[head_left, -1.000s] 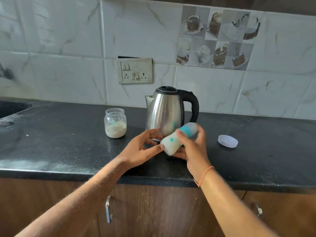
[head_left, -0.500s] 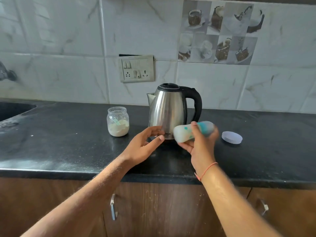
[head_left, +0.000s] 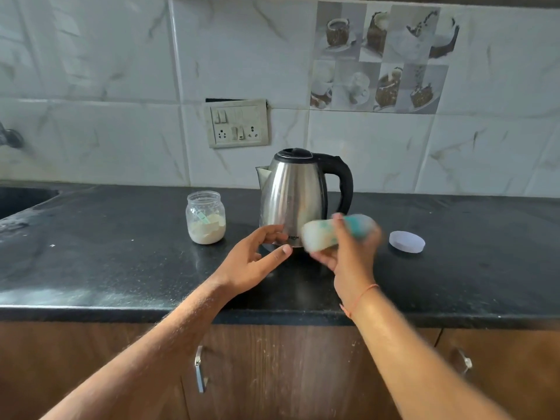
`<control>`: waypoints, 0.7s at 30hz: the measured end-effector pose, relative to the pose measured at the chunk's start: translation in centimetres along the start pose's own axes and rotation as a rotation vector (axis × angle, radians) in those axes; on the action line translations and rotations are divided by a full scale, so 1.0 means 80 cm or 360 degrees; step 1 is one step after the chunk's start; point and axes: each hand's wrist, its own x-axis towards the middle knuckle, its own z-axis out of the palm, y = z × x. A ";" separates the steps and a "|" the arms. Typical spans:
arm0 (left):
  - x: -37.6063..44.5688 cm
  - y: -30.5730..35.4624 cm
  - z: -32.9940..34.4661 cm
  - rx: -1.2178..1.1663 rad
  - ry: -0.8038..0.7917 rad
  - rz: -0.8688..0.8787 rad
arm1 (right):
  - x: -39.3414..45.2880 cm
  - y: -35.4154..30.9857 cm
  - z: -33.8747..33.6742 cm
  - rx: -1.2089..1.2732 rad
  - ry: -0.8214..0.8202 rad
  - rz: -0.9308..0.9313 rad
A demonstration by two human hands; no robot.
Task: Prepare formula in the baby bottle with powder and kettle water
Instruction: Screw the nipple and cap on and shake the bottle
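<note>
My right hand [head_left: 348,259] grips the baby bottle [head_left: 321,234], which lies almost on its side in the air and is blurred; it holds milky white liquid and has teal on its cap end. My left hand [head_left: 257,259] hovers open just left of the bottle, fingers loosely spread, touching nothing. Behind both stands the steel kettle [head_left: 291,198] with a black lid and handle. Left of it sits a lidless glass jar [head_left: 206,218] of pale powder with a teal scoop inside.
A white round lid [head_left: 407,241] lies on the black stone counter [head_left: 121,268] right of the kettle. A sink recess [head_left: 21,198] is at far left. A switch and socket plate [head_left: 238,124] is on the tiled wall. Wooden cabinet doors with metal handles are below.
The bottle in my right hand has swung from tilted to nearly level and shifted right, its blur showing fast motion. My left hand stays open beside it.
</note>
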 end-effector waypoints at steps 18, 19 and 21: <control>-0.003 0.003 0.006 0.0468 -0.0077 0.0092 | -0.024 0.005 0.008 -0.0702 -0.0728 -0.0102; -0.004 0.002 0.005 0.0354 -0.0099 0.0088 | -0.022 0.004 0.005 -0.0604 -0.0778 -0.0011; -0.003 0.002 0.000 0.0122 -0.0197 0.0047 | -0.019 0.004 0.000 -0.0472 -0.0862 0.0118</control>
